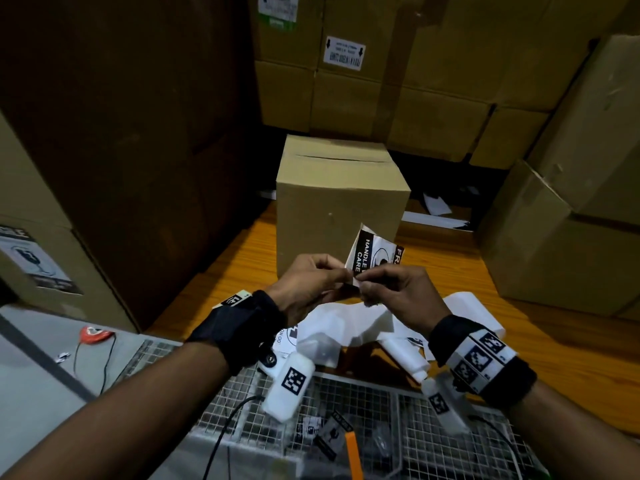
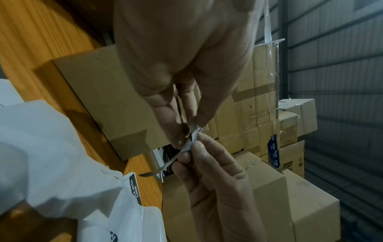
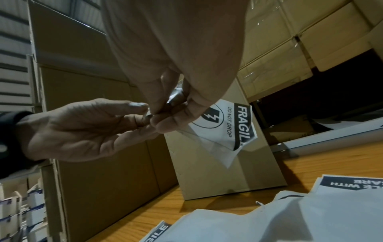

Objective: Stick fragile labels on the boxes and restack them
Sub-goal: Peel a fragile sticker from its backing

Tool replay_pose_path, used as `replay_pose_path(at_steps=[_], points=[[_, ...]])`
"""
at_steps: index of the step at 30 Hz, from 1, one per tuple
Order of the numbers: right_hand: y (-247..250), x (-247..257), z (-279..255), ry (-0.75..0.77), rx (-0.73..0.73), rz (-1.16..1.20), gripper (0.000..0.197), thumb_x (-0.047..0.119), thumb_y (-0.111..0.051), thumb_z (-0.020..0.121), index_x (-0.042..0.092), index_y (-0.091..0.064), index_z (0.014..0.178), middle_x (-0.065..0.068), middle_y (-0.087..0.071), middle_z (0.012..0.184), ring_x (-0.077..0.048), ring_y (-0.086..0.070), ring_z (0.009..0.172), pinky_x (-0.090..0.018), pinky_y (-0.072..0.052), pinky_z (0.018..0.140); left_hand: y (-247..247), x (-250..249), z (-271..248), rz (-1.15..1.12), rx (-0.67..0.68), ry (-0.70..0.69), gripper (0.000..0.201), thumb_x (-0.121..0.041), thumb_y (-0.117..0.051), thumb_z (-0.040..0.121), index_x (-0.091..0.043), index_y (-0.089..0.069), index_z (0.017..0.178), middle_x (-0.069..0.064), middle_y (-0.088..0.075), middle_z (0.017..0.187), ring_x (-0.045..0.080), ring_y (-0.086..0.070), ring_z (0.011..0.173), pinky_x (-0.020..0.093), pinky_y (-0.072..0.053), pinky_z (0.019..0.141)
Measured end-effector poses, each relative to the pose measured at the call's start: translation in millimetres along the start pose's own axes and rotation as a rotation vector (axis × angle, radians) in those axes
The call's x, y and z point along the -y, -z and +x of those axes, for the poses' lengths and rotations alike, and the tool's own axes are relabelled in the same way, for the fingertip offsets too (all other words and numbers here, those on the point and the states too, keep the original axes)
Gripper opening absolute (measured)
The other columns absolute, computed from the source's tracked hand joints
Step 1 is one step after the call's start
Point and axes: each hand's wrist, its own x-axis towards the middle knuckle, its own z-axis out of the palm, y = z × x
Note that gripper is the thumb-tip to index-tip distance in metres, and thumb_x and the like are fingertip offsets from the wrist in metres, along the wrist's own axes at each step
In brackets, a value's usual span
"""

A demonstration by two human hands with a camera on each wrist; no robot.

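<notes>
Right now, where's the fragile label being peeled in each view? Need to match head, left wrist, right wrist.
Head: fragile label at centre, above both hands, in front of the small box.
Left wrist: seen edge-on, a thin strip pinched between the fingertips, centre.
Right wrist: centre-right, print facing the camera, below the right hand.
Shared landmark: the small box standing on the wooden table.

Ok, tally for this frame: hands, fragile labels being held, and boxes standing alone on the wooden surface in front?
Hands: 2, the left hand and the right hand, each pinching the fragile label at its lower corner.
Fragile labels held: 1.
Boxes alone on the wooden surface: 1, the box.
Total: 4.
White sheets under the hands overlap, so uncounted.
</notes>
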Motion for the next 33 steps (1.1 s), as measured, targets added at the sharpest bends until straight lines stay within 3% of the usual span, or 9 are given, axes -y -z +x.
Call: replay_pose_path(at_steps=[6,10,14,19,23,27,29,31,33], points=[[-7,1,3,-0.075,-0.099,0.031,0.01,-0.001,-0.066,0.089,0.007,-0.074,0.09,-0.012,-0.072,0.076,-0.022,-0.068,0.066,-0.032,-0.059,0.069,-4,0,0,-0.046,-0.032,-0.004,0.013,0.012,-0.06,0.09,0.001,-0.058,0.083,0.026,-0.07,0.088,0.033,-0.073,0.084,0.034,-0.063,0.075],[-9,3,4,-0.157,-0.136,0.135,0.011,0.0,-0.065,0.089,0.007,-0.073,0.087,-0.008,-0.072,0.076,-0.021,-0.067,0.067,-0.034,-0.059,0.069,-6,3,2,-0.057,-0.048,0.002,0.011,0.01,-0.06,0.091,0.002,-0.059,0.084,0.027,-0.064,0.091,0.033,-0.068,0.084,0.031,-0.062,0.073],[-9,4,4,-0.197,-0.151,0.215,0.011,-0.001,-0.063,0.091,0.005,-0.072,0.086,-0.01,-0.07,0.076,-0.024,-0.064,0.067,-0.036,-0.057,0.067,-7,3,4,-0.066,-0.053,0.008,0.016,0.009,-0.06,0.092,-0.001,-0.06,0.08,0.027,-0.061,0.089,0.027,-0.069,0.072,0.03,-0.062,0.069],[-6,4,4,-0.237,-0.155,0.243,0.012,-0.001,-0.062,0.091,0.004,-0.072,0.086,-0.01,-0.069,0.075,-0.025,-0.064,0.069,-0.034,-0.056,0.066,-8,3,3,-0.085,-0.03,0.016,0.016,0.009,-0.059,0.093,-0.001,-0.06,0.08,0.017,-0.072,0.075,0.026,-0.074,0.071,0.033,-0.063,0.074],[-1,4,3,-0.159,-0.164,0.152,0.014,-0.003,-0.062,0.091,0.007,-0.071,0.091,-0.014,-0.07,0.078,-0.02,-0.064,0.069,-0.032,-0.057,0.066,-11,2,4,0.016,-0.039,-0.037,0.012,0.006,-0.065,0.09,-0.002,-0.062,0.081,0.021,-0.072,0.083,0.03,-0.073,0.078,0.039,-0.063,0.076],[6,9,4,-0.125,-0.125,0.117,0.022,-0.003,-0.059,0.092,0.013,-0.074,0.094,-0.003,-0.073,0.084,-0.008,-0.064,0.075,-0.022,-0.052,0.068,-12,-1,6,0.076,0.04,-0.099,0.014,0.002,-0.071,0.086,-0.006,-0.063,0.078,0.013,-0.071,0.082,0.022,-0.071,0.077,0.027,-0.06,0.065],[9,14,6,-0.158,-0.129,0.222,0.026,-0.006,-0.055,0.091,0.01,-0.074,0.092,-0.002,-0.073,0.083,-0.013,-0.065,0.076,-0.024,-0.052,0.069,-10,-4,4,0.127,0.129,-0.107,0.009,-0.007,-0.075,0.081,-0.005,-0.067,0.085,0.016,-0.071,0.09,0.023,-0.068,0.082,0.032,-0.06,0.074],[14,18,8,-0.183,-0.145,0.317,0.026,-0.008,-0.05,0.092,0.003,-0.073,0.094,-0.011,-0.074,0.086,-0.021,-0.067,0.077,-0.029,-0.055,0.068,-6,-7,3,0.19,0.18,-0.09,0.034,-0.017,-0.078,0.073,-0.001,-0.069,0.102,0.021,-0.071,0.104,0.027,-0.068,0.094,0.044,-0.057,0.092],[21,22,9,-0.232,-0.146,0.409,0.026,-0.006,-0.045,0.093,-0.004,-0.071,0.097,-0.023,-0.071,0.094,-0.028,-0.067,0.082,-0.036,-0.055,0.072,-6,-10,2,0.279,0.087,-0.162,0.042,-0.024,-0.08,0.072,-0.003,-0.068,0.106,0.018,-0.072,0.11,0.026,-0.069,0.1,0.048,-0.056,0.095]])
